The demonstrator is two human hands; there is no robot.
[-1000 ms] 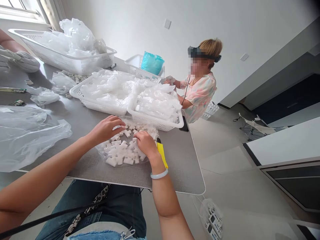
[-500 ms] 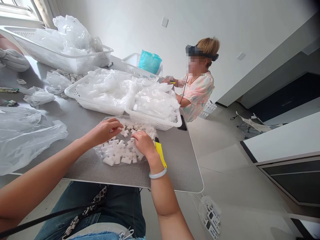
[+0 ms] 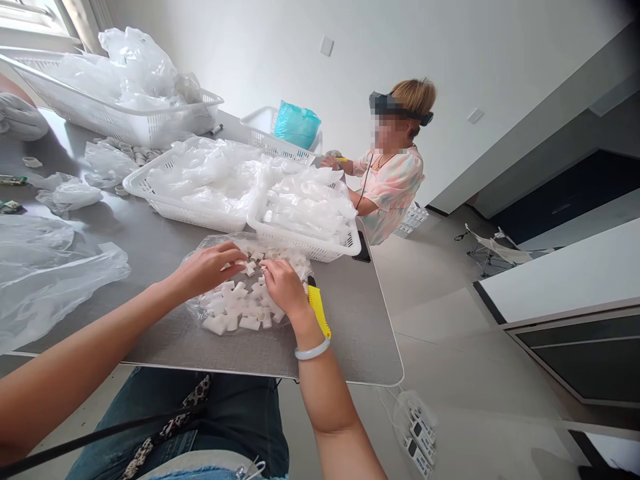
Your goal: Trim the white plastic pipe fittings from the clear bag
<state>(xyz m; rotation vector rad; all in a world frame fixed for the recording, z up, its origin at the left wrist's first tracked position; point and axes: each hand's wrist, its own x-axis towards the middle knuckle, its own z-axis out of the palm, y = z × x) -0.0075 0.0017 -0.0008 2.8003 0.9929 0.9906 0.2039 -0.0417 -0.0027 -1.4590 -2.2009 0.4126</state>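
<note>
White fittings lie heaped on clear plastic, the heap running eight to two o'clock: at five from the left hand, eight from the right hand, both near. Both hands curl; any grip cannot be told. Grey tabletop; cutter at the right hand's four; baskets around twelve, pale wall beyond

The left hand and right hand curl over white fittings on clear plastic; right, a yellow cutter; far, white baskets.

No text, label, brand, number or sign can be read here.
</note>
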